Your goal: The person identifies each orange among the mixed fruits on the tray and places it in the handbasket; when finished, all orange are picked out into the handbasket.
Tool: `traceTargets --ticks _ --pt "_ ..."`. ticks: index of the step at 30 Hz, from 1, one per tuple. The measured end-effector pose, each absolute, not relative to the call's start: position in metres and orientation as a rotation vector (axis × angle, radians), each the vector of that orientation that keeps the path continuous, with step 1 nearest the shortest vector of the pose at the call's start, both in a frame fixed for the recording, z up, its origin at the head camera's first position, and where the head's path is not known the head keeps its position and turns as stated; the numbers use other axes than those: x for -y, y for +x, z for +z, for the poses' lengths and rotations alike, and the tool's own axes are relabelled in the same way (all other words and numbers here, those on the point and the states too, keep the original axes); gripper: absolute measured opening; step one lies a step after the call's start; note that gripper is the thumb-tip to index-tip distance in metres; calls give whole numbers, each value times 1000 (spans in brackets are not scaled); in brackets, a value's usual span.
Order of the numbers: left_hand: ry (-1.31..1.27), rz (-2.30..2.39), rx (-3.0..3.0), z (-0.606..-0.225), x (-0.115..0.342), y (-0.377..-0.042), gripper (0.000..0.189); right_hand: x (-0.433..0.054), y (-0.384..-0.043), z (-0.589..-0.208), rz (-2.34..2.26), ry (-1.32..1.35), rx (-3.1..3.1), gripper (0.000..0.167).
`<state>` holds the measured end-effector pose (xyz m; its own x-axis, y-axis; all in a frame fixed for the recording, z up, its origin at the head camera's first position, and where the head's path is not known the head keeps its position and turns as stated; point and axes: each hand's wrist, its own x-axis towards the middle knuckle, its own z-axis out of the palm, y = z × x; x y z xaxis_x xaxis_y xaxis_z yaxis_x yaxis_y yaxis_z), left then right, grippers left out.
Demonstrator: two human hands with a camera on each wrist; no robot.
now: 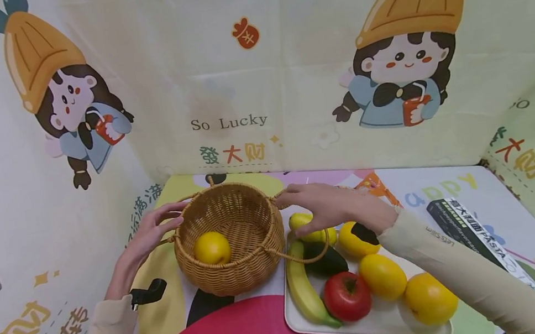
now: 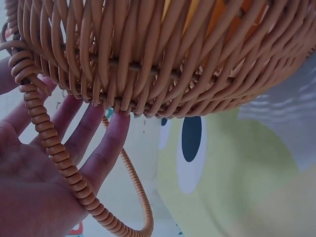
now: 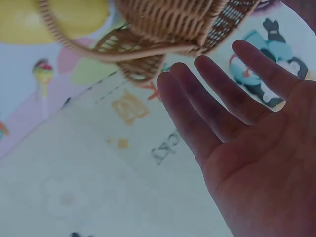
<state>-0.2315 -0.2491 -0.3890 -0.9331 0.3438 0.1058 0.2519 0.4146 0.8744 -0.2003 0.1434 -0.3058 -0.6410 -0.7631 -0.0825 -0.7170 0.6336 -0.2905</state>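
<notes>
A round wicker basket [image 1: 234, 282] with looped handles stands on the table, a yellow-orange round fruit [image 1: 212, 248] inside it. My left hand [image 1: 152, 228] is at its left side. In the left wrist view, the extended fingertips [image 2: 118, 123] meet the woven wall, and a wrapped handle [image 2: 64, 163] crosses in front of the palm. My right hand [image 1: 314, 206] reaches over to the basket's right rim, palm toward it. The right wrist view has its fingers [image 3: 187, 108] straight and spread near the wicker, with nothing between them.
Right of the basket, a white tray [image 1: 318, 332] bears a banana [image 1: 303, 291], a dark green avocado [image 1: 326, 260], a red apple [image 1: 347, 296] and several yellow fruits [image 1: 430, 297]. Farther right lies a black-and-white pasta box [image 1: 476, 236]. Behind the tray is an orange packet [image 1: 377, 187]. Printed cloth walls surround the table.
</notes>
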Motion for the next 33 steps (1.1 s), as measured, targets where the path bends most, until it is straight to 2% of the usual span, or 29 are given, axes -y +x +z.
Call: traceTargets --ticks 17,33 --pt "476 1542 -2565 -389 249 -230 43 -239 -189 -368 -371 -735 -2728 59" --pt "480 1576 -2533 -389 247 -229 41 -250 -183 -397 -442 -637 -2706 59"
